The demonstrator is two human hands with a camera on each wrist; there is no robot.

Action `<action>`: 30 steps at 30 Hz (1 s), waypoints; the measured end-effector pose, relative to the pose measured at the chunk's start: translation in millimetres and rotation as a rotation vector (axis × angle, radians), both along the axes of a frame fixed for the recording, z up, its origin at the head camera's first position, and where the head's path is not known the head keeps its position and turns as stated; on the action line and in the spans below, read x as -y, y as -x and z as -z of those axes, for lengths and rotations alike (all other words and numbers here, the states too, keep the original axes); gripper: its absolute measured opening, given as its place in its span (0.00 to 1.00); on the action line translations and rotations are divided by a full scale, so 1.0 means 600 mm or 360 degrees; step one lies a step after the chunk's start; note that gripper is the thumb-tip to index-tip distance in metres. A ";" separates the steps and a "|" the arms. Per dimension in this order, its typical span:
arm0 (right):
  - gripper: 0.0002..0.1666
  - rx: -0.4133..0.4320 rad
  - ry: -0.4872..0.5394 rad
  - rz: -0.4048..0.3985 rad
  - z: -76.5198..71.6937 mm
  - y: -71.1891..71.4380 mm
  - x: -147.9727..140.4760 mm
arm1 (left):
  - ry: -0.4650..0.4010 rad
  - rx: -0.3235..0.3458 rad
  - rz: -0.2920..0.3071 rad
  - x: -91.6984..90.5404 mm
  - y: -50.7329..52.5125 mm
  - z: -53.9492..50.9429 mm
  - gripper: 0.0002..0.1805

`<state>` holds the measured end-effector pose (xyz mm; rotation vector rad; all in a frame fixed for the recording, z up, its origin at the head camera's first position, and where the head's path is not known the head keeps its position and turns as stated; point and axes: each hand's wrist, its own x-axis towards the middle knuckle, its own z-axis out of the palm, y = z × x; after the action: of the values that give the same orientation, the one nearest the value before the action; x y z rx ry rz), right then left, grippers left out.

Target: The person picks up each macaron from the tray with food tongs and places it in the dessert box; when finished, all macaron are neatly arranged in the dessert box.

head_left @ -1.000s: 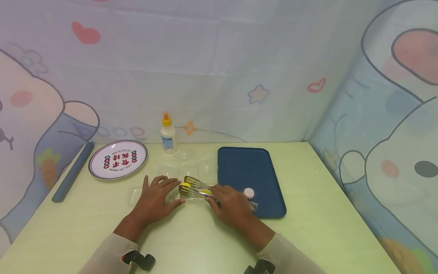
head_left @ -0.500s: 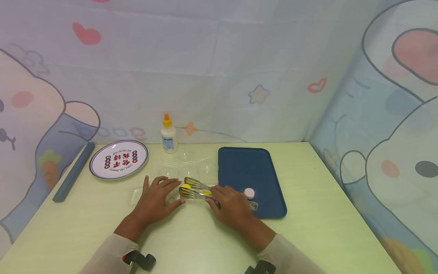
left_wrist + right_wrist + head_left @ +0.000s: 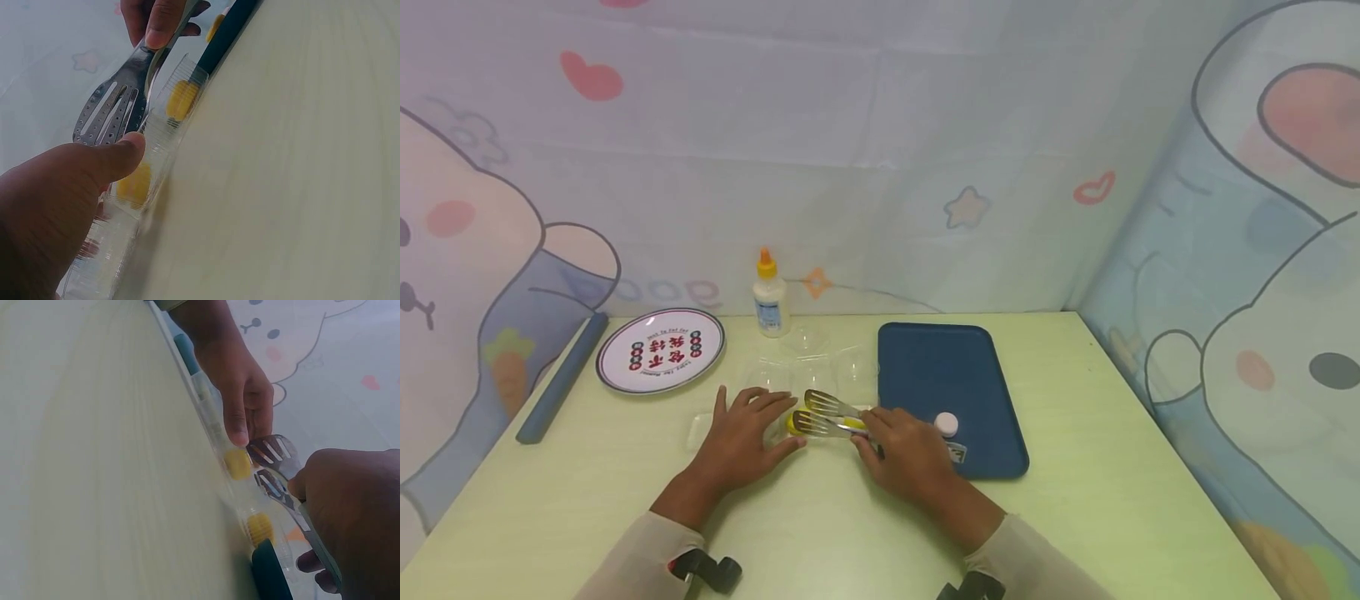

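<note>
My right hand (image 3: 910, 451) holds metal serving tongs (image 3: 827, 425) with slotted heads, pointing left over a clear plastic box (image 3: 257, 501) with compartments. A small yellow round piece (image 3: 238, 464) lies in the box by the heads, which stand apart. Farther right in the box sits a second yellow ridged piece (image 3: 182, 100), partly behind the tongs in the head view. My left hand (image 3: 739, 442) spans the box's left part, thumb on the near side and fingers on the far side, gripping it. Some of its fingers show only through the plastic in the left wrist view.
A dark blue tray (image 3: 936, 367) with a pale pink round piece (image 3: 946, 424) stands right of the box. Behind are a clear lid (image 3: 816, 372) and a glue bottle (image 3: 769, 302). A printed plate (image 3: 660, 350) and a blue roll (image 3: 561, 379) lie left.
The yellow piece at the tongs has shifted left and lower, from between the heads to beside their tips. The tongs' heads have dipped slightly. Both hands stay nearly in place.
</note>
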<state>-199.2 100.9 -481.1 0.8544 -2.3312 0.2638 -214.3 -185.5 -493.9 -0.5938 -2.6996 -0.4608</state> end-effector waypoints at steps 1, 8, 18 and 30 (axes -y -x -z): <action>0.16 -0.0008 0.0004 -0.0003 0.001 0.000 0.000 | -0.0001 0.0004 -0.0001 0.001 0.000 0.000 0.35; 0.17 0.0002 0.0006 0.0001 0.004 0.000 0.003 | 0.0000 0.0017 -0.0002 0.004 -0.002 0.001 0.35; 0.17 -0.0021 0.0046 -0.0010 0.005 0.000 0.006 | 0.0014 -0.0034 0.0007 0.013 -0.005 -0.003 0.35; 0.19 -0.0046 0.0125 0.0086 0.014 0.002 -0.056 | 0.0074 -0.0080 -0.0056 0.067 -0.026 -0.013 0.37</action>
<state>-200.5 134.3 -489.7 0.7514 -2.2977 0.3158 -198.8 -225.4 -486.0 -0.5615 -2.6749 -0.3702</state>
